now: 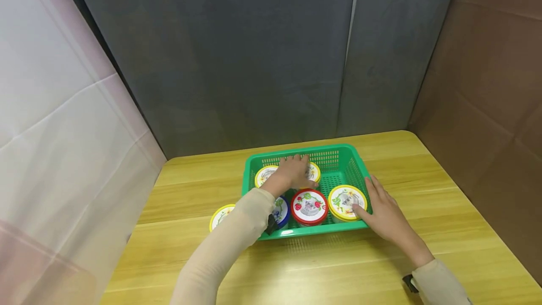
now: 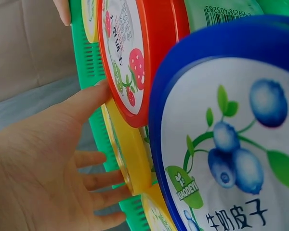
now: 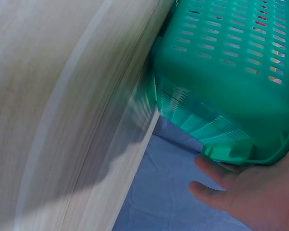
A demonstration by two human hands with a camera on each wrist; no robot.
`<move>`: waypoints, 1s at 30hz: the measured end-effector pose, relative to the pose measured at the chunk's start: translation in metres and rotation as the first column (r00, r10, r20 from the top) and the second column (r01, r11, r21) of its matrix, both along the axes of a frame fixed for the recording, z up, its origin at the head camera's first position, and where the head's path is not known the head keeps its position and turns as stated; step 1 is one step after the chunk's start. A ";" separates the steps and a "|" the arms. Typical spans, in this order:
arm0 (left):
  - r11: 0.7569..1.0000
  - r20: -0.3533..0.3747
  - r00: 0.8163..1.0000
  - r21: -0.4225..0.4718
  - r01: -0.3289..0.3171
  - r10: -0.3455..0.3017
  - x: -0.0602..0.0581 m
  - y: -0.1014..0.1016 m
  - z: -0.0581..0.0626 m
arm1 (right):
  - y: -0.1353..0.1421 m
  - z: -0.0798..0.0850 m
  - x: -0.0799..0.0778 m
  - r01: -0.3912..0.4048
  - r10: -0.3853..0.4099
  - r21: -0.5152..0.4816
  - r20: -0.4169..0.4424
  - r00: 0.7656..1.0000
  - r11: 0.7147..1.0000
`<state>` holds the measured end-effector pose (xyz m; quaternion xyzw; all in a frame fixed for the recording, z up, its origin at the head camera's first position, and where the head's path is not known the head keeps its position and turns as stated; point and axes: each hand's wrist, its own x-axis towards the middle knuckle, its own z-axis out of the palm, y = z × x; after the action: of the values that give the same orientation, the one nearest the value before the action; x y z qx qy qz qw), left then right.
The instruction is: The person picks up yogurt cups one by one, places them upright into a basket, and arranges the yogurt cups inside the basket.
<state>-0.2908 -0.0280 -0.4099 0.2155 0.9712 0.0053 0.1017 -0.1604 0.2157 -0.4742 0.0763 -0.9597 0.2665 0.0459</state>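
Observation:
A green plastic basket (image 1: 296, 233) holds several round jars. My left hand (image 1: 292, 173) reaches over a yellow-lidded jar (image 1: 314, 172) in the back row, fingers spread over its lid. In the left wrist view the thumb (image 2: 94, 98) lies beside the red lid (image 2: 164, 38) and the fingertips are right at the yellow lid's edge (image 2: 135, 159). My right hand (image 1: 383, 211) holds the basket's right side. Its thumb crosses the rim onto a yellow-lidded jar (image 1: 347, 199), while its fingers (image 3: 212, 195) lie outside the basket wall.
A blue-lidded jar (image 1: 280, 211) and a red-lidded jar (image 1: 309, 207) stand in the front row. Another yellow-lidded jar (image 1: 266, 174) is at the back left. Left of the basket, one yellow-lidded jar (image 1: 218, 215) stands on the wooden table (image 1: 186, 201), partly behind my left sleeve.

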 end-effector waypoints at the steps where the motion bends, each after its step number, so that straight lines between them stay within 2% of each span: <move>1: 1.000 -0.003 1.000 -0.001 0.001 -0.001 0.000 0.000 0.000 | 0.000 0.000 0.000 0.001 -0.001 0.000 -0.002 1.000 1.000; 16: 0.999 -0.009 0.999 -0.030 -0.043 0.043 0.002 -0.011 0.002 | -0.007 -0.001 -0.005 -0.009 0.010 0.012 -0.028 1.000 1.000; 23: 0.999 0.008 0.999 -0.011 -0.051 0.051 0.003 -0.013 0.004 | -0.007 0.000 -0.008 -0.014 0.014 0.012 -0.022 1.000 1.000; 26: 0.999 -0.005 0.999 0.004 -0.051 0.051 0.005 -0.018 0.011 | -0.007 0.000 -0.009 -0.018 0.019 0.008 -0.017 1.000 1.000; 30: 0.995 -0.035 0.997 0.070 -0.065 0.068 0.006 -0.032 0.028 | -0.009 0.001 -0.010 -0.024 0.024 -0.004 -0.008 1.000 1.000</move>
<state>-0.2845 -0.0599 -0.3824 0.1864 0.9788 0.0381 0.0759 -0.1706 0.2067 -0.4734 0.0888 -0.9580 0.2688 0.0464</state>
